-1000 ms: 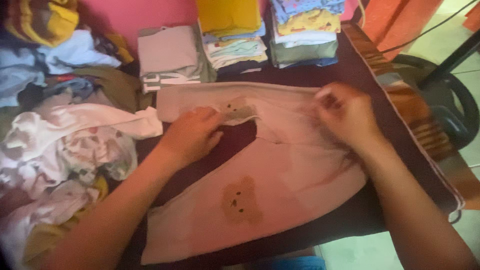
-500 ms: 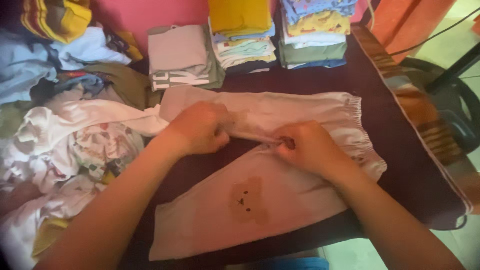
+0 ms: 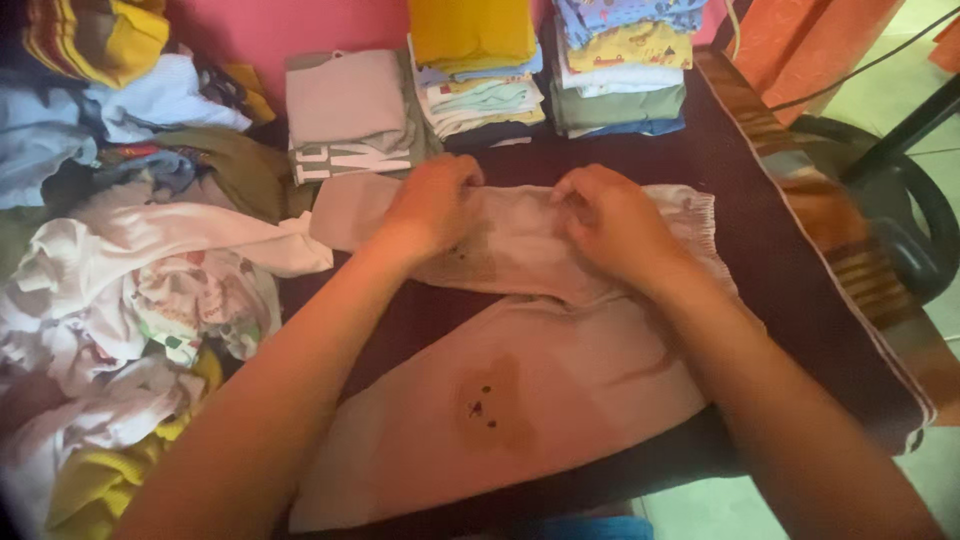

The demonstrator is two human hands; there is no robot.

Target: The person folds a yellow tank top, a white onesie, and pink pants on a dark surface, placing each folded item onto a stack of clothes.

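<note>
A dark maroon surface [image 3: 740,190] fills the middle of the frame, with a striped woven edge running down its right side. Over the left third of the frame sprawls a heap of unfolded clothes [image 3: 120,290], white, pale blue, olive and yellow pieces tangled together. Spread across the centre and lower middle lies a pair of small pale pink trousers [image 3: 560,400], legs pointing toward the lower left, the gathered waistband at centre right; a brown bear face is printed on the near leg. Along the top edge stand three stacks of folded clothes: a grey stack [image 3: 345,115] at upper centre-left, a yellow-topped stack [image 3: 475,70] beside it, and a blue and yellow patterned stack [image 3: 620,65] to its right. A dark chair base [image 3: 900,230] shows at the far right, off the surface.

The left hand [image 3: 430,205] rests on the upper trouser leg near its top edge, fingers curled down and gripping the fabric. The right hand [image 3: 610,220] sits just beside it, toward the waistband, fingers bent and pinching the same upper edge of the pink cloth. Both forearms reach in from the bottom of the frame.
</note>
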